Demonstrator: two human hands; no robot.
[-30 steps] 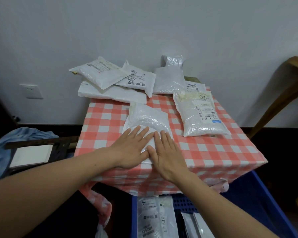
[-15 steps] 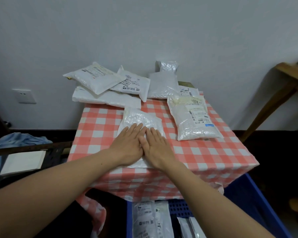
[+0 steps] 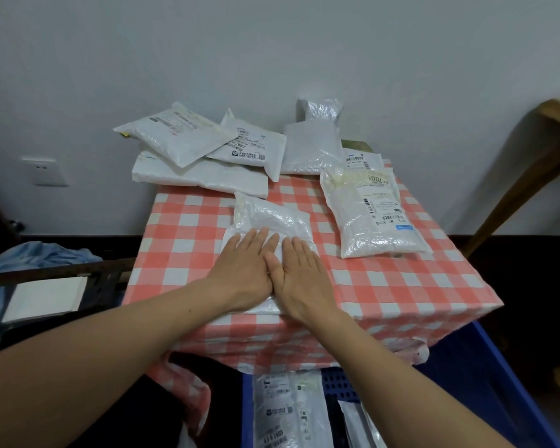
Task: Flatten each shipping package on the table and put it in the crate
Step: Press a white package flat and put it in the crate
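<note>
White padded package (image 3: 272,218) lies mid-bench (image 3: 401,286), its near end at the 6 o'clock edge. Left hand (image 3: 244,270) and right hand (image 3: 299,276) press down on it, fingers straight and flat, gripping nothing. A second ago the fingers were splayed with a gap between the hands; now they lie close, side by side. More packages (image 3: 201,169) sit at 12 o'clock, and the blue crate (image 3: 498,383) is at 5 o'clock
</note>
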